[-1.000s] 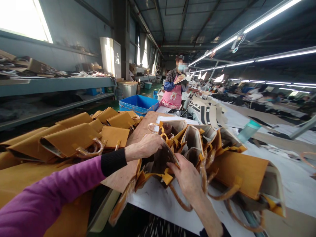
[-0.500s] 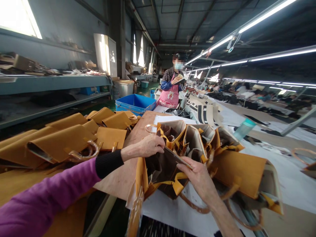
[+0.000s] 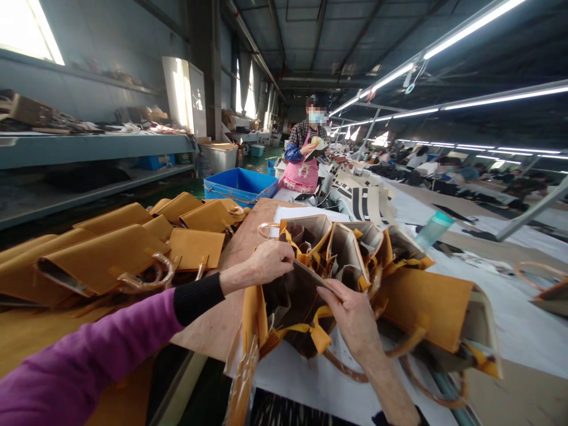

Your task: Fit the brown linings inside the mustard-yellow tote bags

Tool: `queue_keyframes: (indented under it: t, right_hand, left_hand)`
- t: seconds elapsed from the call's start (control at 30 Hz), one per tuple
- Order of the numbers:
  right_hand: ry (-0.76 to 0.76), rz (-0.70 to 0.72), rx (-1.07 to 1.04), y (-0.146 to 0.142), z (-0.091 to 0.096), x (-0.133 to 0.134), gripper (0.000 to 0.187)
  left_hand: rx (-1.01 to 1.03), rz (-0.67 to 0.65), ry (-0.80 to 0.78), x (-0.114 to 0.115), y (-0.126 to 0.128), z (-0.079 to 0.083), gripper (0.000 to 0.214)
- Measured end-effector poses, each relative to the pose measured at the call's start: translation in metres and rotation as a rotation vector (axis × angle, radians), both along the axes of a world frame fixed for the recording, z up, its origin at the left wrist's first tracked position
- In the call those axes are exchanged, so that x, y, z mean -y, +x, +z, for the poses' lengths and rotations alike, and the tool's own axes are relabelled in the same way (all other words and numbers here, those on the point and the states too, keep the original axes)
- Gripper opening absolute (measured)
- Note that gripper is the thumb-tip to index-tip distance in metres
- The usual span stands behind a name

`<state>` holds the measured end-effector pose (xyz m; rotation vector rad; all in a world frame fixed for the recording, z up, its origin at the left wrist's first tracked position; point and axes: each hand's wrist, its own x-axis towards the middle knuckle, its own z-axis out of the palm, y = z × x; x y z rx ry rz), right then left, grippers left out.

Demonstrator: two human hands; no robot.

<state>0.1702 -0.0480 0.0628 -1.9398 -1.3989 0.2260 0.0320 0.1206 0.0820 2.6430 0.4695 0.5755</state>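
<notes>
My left hand (image 3: 270, 262) pinches one end of the top edge of a handbag (image 3: 306, 296) with a dark lining and yellow outside. Farther along the same edge, my right hand (image 3: 350, 313) grips it between thumb and fingers. The bag stands open at the near edge of the table, with yellow straps and a plastic-wrapped handle (image 3: 243, 378) hanging toward me. Just behind it, several more open yellow bags (image 3: 348, 248) stand packed together. A yellow bag (image 3: 421, 305) lies tilted to the right of my right hand.
Several yellow bags (image 3: 106, 254) are heaped on the left. Beyond them sits a blue bin (image 3: 239, 184). A masked co-worker in a pink apron (image 3: 302, 174) stands past the table, holding a piece of material. A teal-lidded bottle (image 3: 435, 229) stands at right on white sheeting (image 3: 519, 313).
Both hands keep their hold on the bag's edge, my right hand shifting slightly along it. The whole view has moved a little, so things appear slightly farther left.
</notes>
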Motion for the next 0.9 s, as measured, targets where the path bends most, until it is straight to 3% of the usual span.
queue_keyframes:
  t: [0.57, 0.7, 0.9]
  right_hand:
    - [0.017, -0.091, 0.053, -0.003, -0.006, -0.002, 0.034]
    - [-0.063, -0.141, 0.269, -0.004, -0.002, -0.004, 0.034]
    - [-0.247, -0.184, 0.633, -0.019, 0.019, -0.022, 0.026]
  left_hand:
    - [0.019, 0.124, -0.065, 0.007, 0.006, 0.001, 0.016]
    - [-0.010, 0.158, -0.068, 0.010, 0.006, 0.004, 0.017]
    - [-0.040, 0.185, -0.044, 0.012, 0.005, 0.006, 0.018]
